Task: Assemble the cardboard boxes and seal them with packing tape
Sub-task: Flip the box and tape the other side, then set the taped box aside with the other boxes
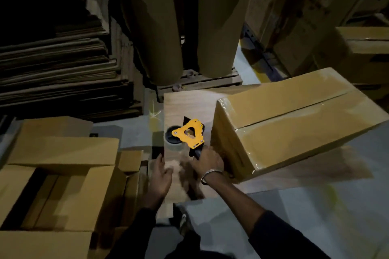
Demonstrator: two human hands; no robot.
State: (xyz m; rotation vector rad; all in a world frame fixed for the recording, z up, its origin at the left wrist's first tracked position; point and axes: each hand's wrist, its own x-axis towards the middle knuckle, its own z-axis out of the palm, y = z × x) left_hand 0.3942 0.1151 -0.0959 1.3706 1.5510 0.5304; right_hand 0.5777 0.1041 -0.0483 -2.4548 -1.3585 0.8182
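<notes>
My right hand [207,161] grips the black handle of a yellow tape dispenser [189,133] with a roll of tape on it, held over a flat sheet of cardboard [185,107] on the floor. My left hand [161,174] hovers open beside it, over the sheet's left edge. Right of the dispenser stands a closed cardboard box [294,120], tilted, with shiny clear tape along its top seam and down its near end. An open cardboard box [63,176] with its flaps spread sits at the left.
A tall stack of flattened cardboard [63,65] fills the left rear. Two large brown paper rolls [219,21] stand on a wooden pallet behind the sheet. Printed cartons [305,12] and another carton [366,48] stand at the right rear. Grey floor [315,206] lies to my right.
</notes>
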